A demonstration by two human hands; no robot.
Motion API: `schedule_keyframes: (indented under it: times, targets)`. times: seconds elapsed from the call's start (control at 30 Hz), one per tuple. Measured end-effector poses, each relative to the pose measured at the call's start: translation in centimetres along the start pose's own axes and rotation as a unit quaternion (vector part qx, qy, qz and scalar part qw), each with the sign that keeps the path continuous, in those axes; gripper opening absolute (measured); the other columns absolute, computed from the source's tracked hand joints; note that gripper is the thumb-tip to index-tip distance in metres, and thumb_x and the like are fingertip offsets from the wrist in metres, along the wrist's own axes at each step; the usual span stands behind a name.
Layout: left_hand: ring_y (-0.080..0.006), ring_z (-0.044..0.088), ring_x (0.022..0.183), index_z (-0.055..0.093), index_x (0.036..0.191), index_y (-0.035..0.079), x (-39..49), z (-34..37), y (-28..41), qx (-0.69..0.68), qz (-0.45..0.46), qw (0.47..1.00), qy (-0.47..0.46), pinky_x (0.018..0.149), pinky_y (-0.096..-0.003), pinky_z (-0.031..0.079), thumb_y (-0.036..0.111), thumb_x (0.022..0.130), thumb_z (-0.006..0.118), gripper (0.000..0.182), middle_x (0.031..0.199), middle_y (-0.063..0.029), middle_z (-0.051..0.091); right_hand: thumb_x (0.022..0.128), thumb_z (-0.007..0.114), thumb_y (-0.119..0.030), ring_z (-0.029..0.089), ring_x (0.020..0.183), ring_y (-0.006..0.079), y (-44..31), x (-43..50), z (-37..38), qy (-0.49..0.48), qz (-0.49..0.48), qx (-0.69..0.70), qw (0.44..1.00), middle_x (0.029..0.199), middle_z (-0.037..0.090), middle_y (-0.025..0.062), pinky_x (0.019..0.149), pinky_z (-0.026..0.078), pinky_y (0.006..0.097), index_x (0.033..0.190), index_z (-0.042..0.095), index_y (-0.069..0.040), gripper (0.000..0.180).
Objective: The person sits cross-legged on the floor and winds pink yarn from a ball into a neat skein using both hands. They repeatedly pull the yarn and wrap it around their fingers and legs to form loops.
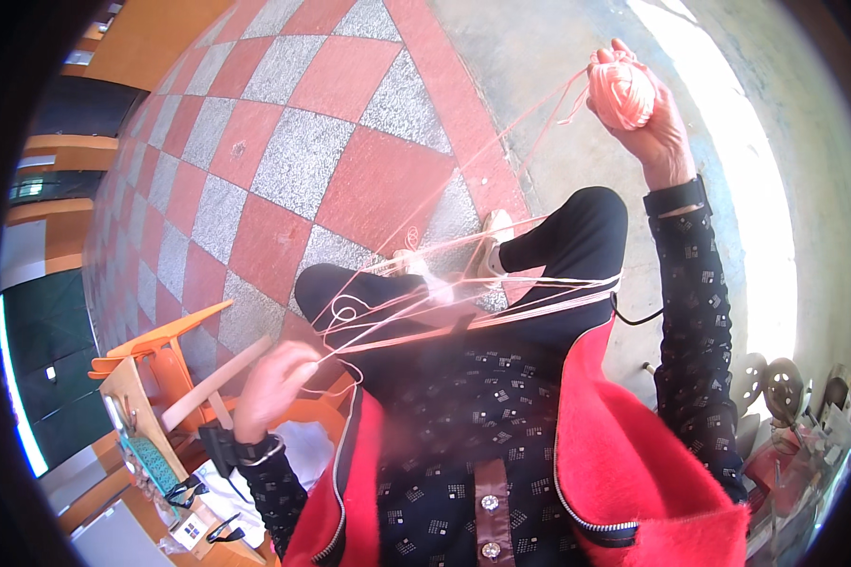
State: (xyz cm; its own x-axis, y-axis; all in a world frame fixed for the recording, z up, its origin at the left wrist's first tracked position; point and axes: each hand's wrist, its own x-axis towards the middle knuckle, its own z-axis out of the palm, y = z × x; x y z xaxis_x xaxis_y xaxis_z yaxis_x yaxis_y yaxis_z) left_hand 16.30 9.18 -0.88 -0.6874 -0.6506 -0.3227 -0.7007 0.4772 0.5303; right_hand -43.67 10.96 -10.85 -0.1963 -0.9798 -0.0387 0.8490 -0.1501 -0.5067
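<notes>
High at the right, my right hand (659, 145) holds a ball of pink yarn (622, 96), arm stretched out. A thin strand (461, 173) runs from the ball down towards my knees, and loose loops hang beside the ball. Several strands of a yarn hank (496, 320) are stretched across both knees of my black trousers (581, 227). My left hand (276, 383), near the left knee, pinches a yarn strand between thumb and fingers. A curled loop of yarn (344, 310) stands out above the left thigh, and another tangle (413, 237) lies past the knees.
At the lower left are an orange plastic chair (167, 354) and a wooden table (142, 397) with small items on it. Metal ladles (782, 383) and other kitchenware stand at the lower right. Ahead lies red and grey checkered floor (269, 156). My open red jacket (631, 453) hangs at both sides.
</notes>
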Motion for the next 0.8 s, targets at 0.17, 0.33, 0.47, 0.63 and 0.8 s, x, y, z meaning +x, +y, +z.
schedule_keyframes:
  times: [0.17, 0.33, 0.47, 0.63, 0.8]
  targets:
    - [-0.0211, 0.065, 0.109, 0.061, 0.127, -0.003, 6.5, 2.5, 1.1, -0.23, -0.081, 0.969, 0.049, 0.098, -0.0334, 0.049, 0.019, 0.101, 0.06, 0.034, 0.128, -0.0119, 0.063, 0.098, 0.063, -0.024, 0.061, 0.121, 0.0323, -0.3, -0.9, 2.6, -0.034, -0.014, 0.001, 0.999, 0.137, 0.06, 0.0156, 0.095, 0.055, 0.0514, 0.151, 0.04, -0.008, 0.06]
    - [-0.0196, 0.064, 0.11, 0.044, 0.146, -0.002, 18.3, 10.1, 11.0, -0.213, 0.149, 0.965, 0.038, 0.1, -0.0332, 0.048, 0.024, 0.102, 0.061, 0.054, 0.141, -0.0161, 0.053, 0.101, 0.058, -0.023, 0.069, 0.107, 0.0321, 0.4, -2.1, 6.6, -0.04, -0.019, -0.032, 0.999, 0.129, 0.064, 0.0169, 0.081, 0.061, 0.0507, 0.148, 0.041, -0.009, 0.052]
    - [-0.0193, 0.066, 0.097, 0.049, 0.141, -0.001, 22.0, 11.8, 16.4, -0.505, 0.138, 0.85, -0.05, 0.089, -0.0293, 0.052, 0.031, 0.103, 0.06, 0.051, 0.117, -0.0132, 0.063, 0.101, 0.057, -0.019, 0.068, 0.104, 0.0327, 0.1, -3.2, 8.6, -0.035, -0.003, -0.015, 0.999, 0.125, 0.064, 0.0176, 0.077, 0.06, 0.0501, 0.147, 0.04, -0.009, 0.051]
    - [-0.0083, 0.055, 0.059, 0.06, 0.103, 0.005, 16.7, 4.1, 13.3, -0.555, 0.205, 0.8, -0.099, 0.058, -0.0237, 0.047, 0.03, 0.108, 0.05, 0.027, 0.064, 0.0032, 0.052, 0.101, 0.057, -0.018, 0.067, 0.107, 0.0296, -1.6, -3.6, 7.1, -0.01, -0.046, -0.006, 0.999, 0.135, 0.059, 0.0167, 0.076, 0.059, 0.0487, 0.148, 0.039, -0.01, 0.051]
    - [-0.0083, 0.043, 0.049, 0.052, 0.094, 0.01, 9.6, -5.5, 8.6, -0.661, 0.302, 0.684, 0.067, 0.045, -0.0239, 0.037, 0.028, 0.109, 0.044, 0.025, 0.062, 0.0017, 0.047, 0.101, 0.058, -0.02, 0.066, 0.108, 0.0278, -3.5, -3.7, 3.7, 0.0, -0.083, 0.023, 0.996, 0.14, 0.058, 0.0126, 0.084, 0.057, 0.0477, 0.145, 0.046, -0.013, 0.046]
